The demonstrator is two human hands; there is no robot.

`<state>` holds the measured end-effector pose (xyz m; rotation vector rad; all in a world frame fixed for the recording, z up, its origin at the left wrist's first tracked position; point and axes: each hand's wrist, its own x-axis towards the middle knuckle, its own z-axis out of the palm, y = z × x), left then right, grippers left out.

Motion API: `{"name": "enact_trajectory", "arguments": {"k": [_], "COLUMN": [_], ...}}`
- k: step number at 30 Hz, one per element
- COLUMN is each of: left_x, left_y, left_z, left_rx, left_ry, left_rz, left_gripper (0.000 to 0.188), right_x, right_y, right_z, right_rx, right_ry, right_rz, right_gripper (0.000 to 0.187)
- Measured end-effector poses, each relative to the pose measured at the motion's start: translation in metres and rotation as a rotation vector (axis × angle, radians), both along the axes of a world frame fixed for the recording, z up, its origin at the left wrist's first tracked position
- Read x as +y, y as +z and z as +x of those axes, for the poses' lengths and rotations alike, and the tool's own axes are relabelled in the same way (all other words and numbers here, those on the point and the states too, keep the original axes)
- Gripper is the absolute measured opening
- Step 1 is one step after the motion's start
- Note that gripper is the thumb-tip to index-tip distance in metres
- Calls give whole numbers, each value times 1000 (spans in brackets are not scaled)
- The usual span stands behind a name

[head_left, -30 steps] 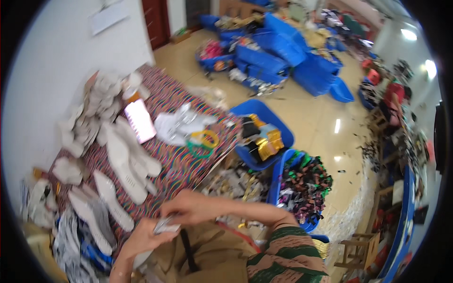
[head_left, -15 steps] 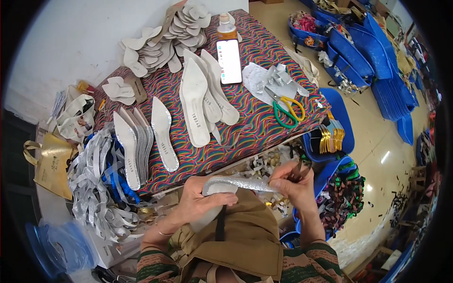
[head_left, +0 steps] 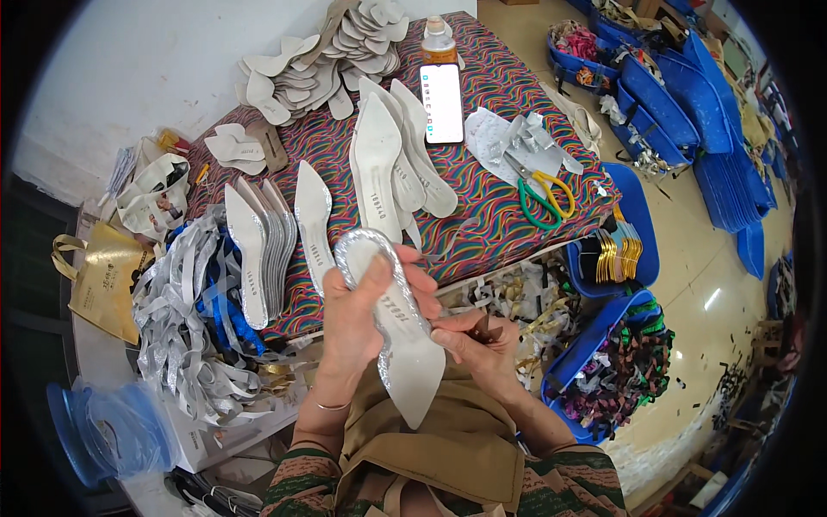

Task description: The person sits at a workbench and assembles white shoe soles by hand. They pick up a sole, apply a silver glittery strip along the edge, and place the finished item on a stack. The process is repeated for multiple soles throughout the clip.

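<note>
A pale pointed shoe insole (head_left: 405,332), edged partly with glittery silver trim, is in front of me, its rounded heel up and its tip toward my lap. My left hand (head_left: 357,323) grips it, thumb on the flat face and fingers behind the far edge. At its right edge, the thumb and fingers of my right hand (head_left: 478,349) are pressed together against the insole. A small dark brown piece (head_left: 485,330) shows at the right fingers; I cannot tell what it is. Just beyond lie a single silver-edged insole (head_left: 314,207) and a row of similar insoles (head_left: 250,250).
Pale insoles (head_left: 376,168) and a heap of more (head_left: 336,65) cover parts of the patterned table (head_left: 491,233). A phone (head_left: 442,103), a bottle (head_left: 438,43) and scissors (head_left: 543,200) lie or stand there. Silver strips (head_left: 185,327) hang left; blue bins (head_left: 560,370) of scraps stand right.
The insole has swung from lying sideways, edge toward me, to heel up with its flat face showing. My left hand has shifted to its face; the right hand has moved left and slightly lower.
</note>
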<state>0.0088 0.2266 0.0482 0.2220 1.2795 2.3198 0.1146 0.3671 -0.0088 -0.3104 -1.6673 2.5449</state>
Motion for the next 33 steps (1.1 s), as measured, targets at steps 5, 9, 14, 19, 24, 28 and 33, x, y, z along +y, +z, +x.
{"name": "enact_trajectory", "arguments": {"k": [5, 9, 14, 19, 24, 28, 33], "left_x": [3, 5, 13, 12, 7, 8, 18], "left_y": [-6, -20, -10, 5, 4, 0, 1], "left_z": [-5, -13, 2, 4, -13, -17, -26], "left_rx": [-125, -186, 120, 39, 143, 376, 267], "left_ry": [-61, -191, -211, -166, -88, 4, 148], "left_rz": [255, 532, -12, -221, -110, -268, -167], "left_gripper": [30, 29, 27, 20, 19, 18, 14], "right_x": [-2, 9, 14, 19, 37, 34, 40], "right_y": [0, 7, 2, 33, 11, -4, 4], "right_z": [4, -6, -23, -33, -19, -10, -3], "right_rx": [185, 288, 390, 136, 267, 418, 201], "right_ry": [-58, -23, -150, -29, 74, 39, 173], "right_rz": [270, 586, 667, 294, 615, 942, 656], "right_gripper": [9, 8, 10, 24, 37, 28, 10]}}
